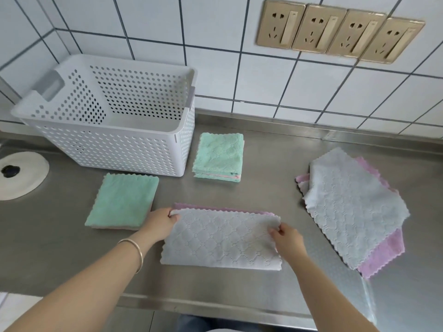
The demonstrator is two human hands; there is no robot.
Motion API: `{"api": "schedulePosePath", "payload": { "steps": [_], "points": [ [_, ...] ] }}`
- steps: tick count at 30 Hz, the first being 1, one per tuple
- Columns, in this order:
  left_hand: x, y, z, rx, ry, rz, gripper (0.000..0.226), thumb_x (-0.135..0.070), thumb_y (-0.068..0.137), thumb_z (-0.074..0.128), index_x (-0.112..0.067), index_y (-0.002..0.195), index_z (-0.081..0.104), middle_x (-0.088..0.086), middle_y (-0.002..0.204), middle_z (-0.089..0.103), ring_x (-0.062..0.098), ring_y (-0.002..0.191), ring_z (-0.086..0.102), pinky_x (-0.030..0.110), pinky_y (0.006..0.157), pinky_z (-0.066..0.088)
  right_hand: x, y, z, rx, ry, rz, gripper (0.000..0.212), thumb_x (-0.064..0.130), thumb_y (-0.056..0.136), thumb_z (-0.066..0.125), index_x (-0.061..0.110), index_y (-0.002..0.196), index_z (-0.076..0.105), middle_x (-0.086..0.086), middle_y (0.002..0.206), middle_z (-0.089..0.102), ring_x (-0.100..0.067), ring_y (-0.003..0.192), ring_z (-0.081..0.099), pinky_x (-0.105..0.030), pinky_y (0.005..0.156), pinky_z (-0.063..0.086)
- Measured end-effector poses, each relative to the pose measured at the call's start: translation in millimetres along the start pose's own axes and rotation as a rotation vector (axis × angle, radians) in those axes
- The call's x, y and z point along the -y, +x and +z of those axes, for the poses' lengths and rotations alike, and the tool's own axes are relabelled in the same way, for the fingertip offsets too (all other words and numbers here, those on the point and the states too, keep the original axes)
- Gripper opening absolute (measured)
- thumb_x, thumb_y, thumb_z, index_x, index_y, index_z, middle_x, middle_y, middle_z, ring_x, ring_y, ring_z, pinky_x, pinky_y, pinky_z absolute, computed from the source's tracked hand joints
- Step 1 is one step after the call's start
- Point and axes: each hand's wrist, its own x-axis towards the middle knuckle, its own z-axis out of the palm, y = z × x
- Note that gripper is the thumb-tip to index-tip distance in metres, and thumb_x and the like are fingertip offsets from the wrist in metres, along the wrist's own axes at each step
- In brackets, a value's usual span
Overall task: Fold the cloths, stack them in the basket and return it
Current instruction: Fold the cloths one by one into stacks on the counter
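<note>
Head view: the white-and-pink cloth point(220, 238) lies folded in half on the steel counter point(275, 164) in front of me, my left hand point(160, 221) pinching its far left corner, my right hand point(285, 238) pinching the far right. I want edges matched before creasing. Two folded green cloths point(218, 156) wait beside the empty basket point(115, 149); unfolded ones point(352, 207) sit right.
</note>
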Motion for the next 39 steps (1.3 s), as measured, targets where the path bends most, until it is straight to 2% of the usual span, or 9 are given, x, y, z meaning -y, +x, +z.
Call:
{"api": "schedulePosePath", "payload": {
  "steps": [4, 11, 16, 20, 24, 29, 32, 34, 39],
  "points": [
    [-3, 11, 4, -0.056, 0.038, -0.016, 0.035, -0.033, 0.095, 0.044, -0.017, 0.123, 0.057, 0.009, 0.127, 0.061, 0.028, 0.116, 0.055, 0.034, 0.094, 0.045, 1, 10, 4, -0.031, -0.047, 0.019, 0.019, 0.021, 0.091, 0.05, 0.004, 0.088, 0.057, -0.016, 0.089, 0.062, -0.03, 0.088, 0.054, -0.028, 0.068, 0.033],
    [-5, 25, 10, -0.087, 0.166, -0.051, 0.038, -0.037, 0.096, 0.038, -0.007, 0.113, 0.055, 0.017, 0.118, 0.061, 0.033, 0.108, 0.056, 0.034, 0.081, 0.042, 3, 19, 8, -0.045, -0.098, 0.085, 0.026, 0.025, 0.091, 0.049, 0.003, 0.099, 0.06, -0.018, 0.105, 0.065, -0.033, 0.101, 0.057, -0.03, 0.071, 0.039],
    [-9, 29, 11, -0.071, 0.202, -0.101, 0.04, -0.032, 0.097, 0.038, -0.005, 0.124, 0.049, 0.018, 0.128, 0.055, 0.034, 0.118, 0.051, 0.036, 0.091, 0.042, 5, 23, 9, -0.067, -0.096, 0.132, 0.033, 0.032, 0.091, 0.051, 0.011, 0.113, 0.062, -0.01, 0.118, 0.064, -0.029, 0.11, 0.056, -0.028, 0.075, 0.039],
    [-12, 29, 11, -0.067, 0.203, -0.114, 0.039, -0.031, 0.097, 0.037, -0.005, 0.124, 0.05, 0.018, 0.129, 0.055, 0.034, 0.118, 0.051, 0.035, 0.092, 0.042, 7, 22, 11, -0.064, -0.112, 0.15, 0.033, 0.035, 0.091, 0.051, 0.012, 0.111, 0.063, -0.011, 0.111, 0.066, -0.029, 0.105, 0.058, -0.028, 0.072, 0.039],
    [-18, 21, 12, -0.167, 0.356, -0.105, 0.033, -0.031, 0.094, 0.039, -0.008, 0.112, 0.055, 0.016, 0.114, 0.064, 0.034, 0.104, 0.06, 0.035, 0.08, 0.047, 6, 20, 10, -0.096, -0.098, 0.162, 0.028, 0.04, 0.089, 0.052, 0.014, 0.082, 0.058, -0.008, 0.087, 0.063, -0.025, 0.079, 0.054, -0.03, 0.068, 0.044],
    [-27, 9, 22, -0.478, 0.538, 0.287, 0.043, -0.018, 0.057, 0.078, -0.013, 0.096, 0.059, 0.01, 0.099, 0.062, 0.03, 0.088, 0.057, 0.037, 0.062, 0.051, 0, -1, 11, -0.22, -0.021, 0.124, 0.032, 0.044, 0.089, 0.053, 0.014, 0.099, 0.046, -0.005, 0.098, 0.06, -0.026, 0.084, 0.055, -0.031, 0.069, 0.038],
    [-40, -5, 45, -0.351, 0.567, 0.556, 0.046, -0.037, 0.068, 0.067, -0.025, 0.112, 0.061, -0.001, 0.122, 0.063, 0.023, 0.113, 0.058, 0.047, 0.088, 0.05, -11, -18, 18, -0.249, -0.026, 0.086, 0.038, 0.039, 0.09, 0.052, 0.011, 0.116, 0.046, -0.005, 0.117, 0.056, -0.025, 0.103, 0.056, -0.034, 0.078, 0.041],
    [-44, -11, 65, -0.206, 0.664, 0.672, 0.051, -0.054, 0.078, 0.044, -0.029, 0.121, 0.058, -0.007, 0.133, 0.056, 0.021, 0.126, 0.051, 0.054, 0.101, 0.033, -18, -28, 24, -0.242, -0.028, 0.096, 0.041, 0.038, 0.089, 0.051, 0.012, 0.119, 0.045, -0.004, 0.12, 0.055, -0.023, 0.107, 0.054, -0.035, 0.085, 0.044],
    [-37, -11, 89, 0.0, 0.781, 0.678, 0.079, -0.073, 0.076, 0.03, -0.027, 0.138, 0.04, -0.003, 0.151, 0.033, 0.022, 0.141, 0.012, 0.055, 0.106, 0.008, -19, -42, 33, -0.176, -0.101, 0.195, 0.047, 0.048, 0.083, 0.051, 0.016, 0.117, 0.046, 0.001, 0.114, 0.053, -0.019, 0.106, 0.051, -0.035, 0.09, 0.044]
  ]
}}
